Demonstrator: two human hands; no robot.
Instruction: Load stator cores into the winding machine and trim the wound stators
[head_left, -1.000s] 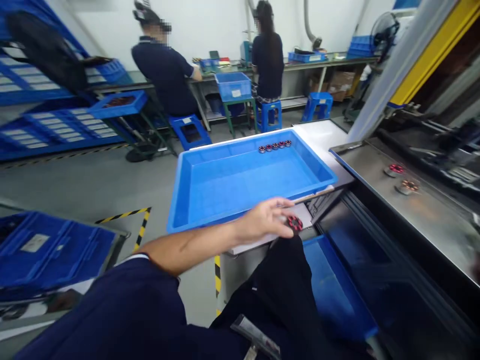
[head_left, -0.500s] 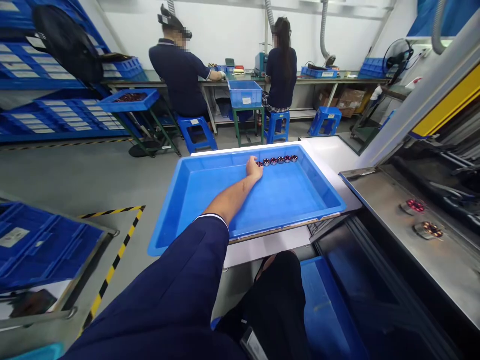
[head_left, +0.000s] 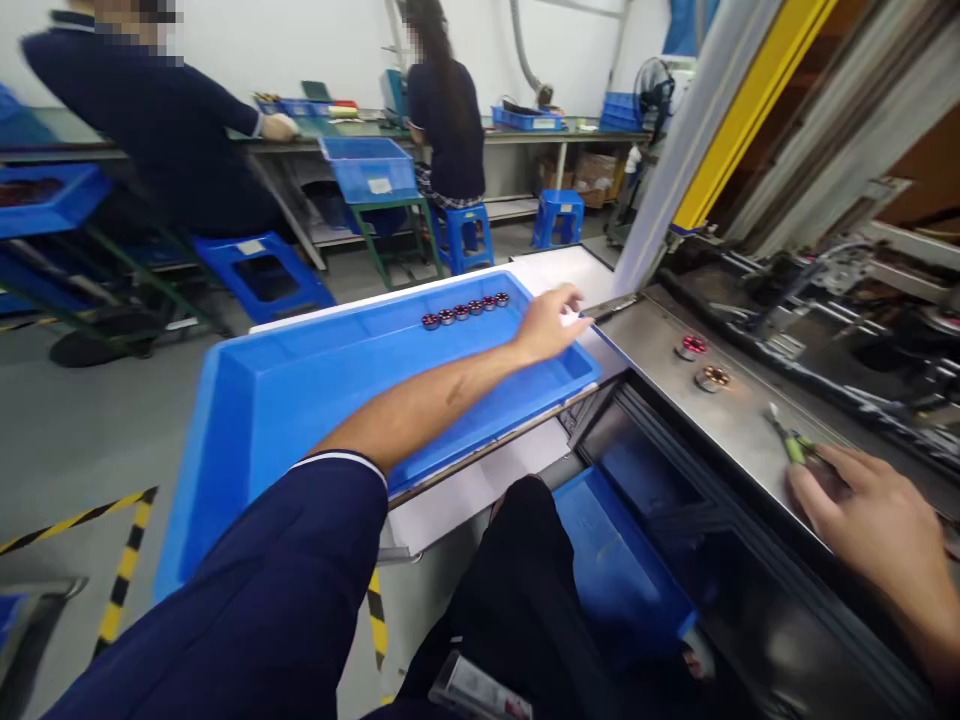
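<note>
My left hand [head_left: 553, 322] is above the right end of a blue plastic tray [head_left: 232, 400], its fingers curved and apart with nothing visible between them. Along the tray's far side, small round wound motor stators [head_left: 461, 313] with dark red and black tops lie in a row. My right hand [head_left: 870, 515] is wrapped around green-handled pliers [head_left: 793, 445], whose tips point away from me over the metal bench. Ahead of those tips stand two more stators: one red-topped [head_left: 691, 347], the other copper-coloured [head_left: 712, 378].
A machine with a yellow post [head_left: 750, 110] rises at the right behind the metal bench [head_left: 739, 420]. Two people sit at a long workbench at the back. A blue bin [head_left: 371, 170] stands on a green-legged stand between them.
My left hand has left the row of stators and moved right to the tray's edge. The view has turned right. My right hand with the pliers has come into view.
</note>
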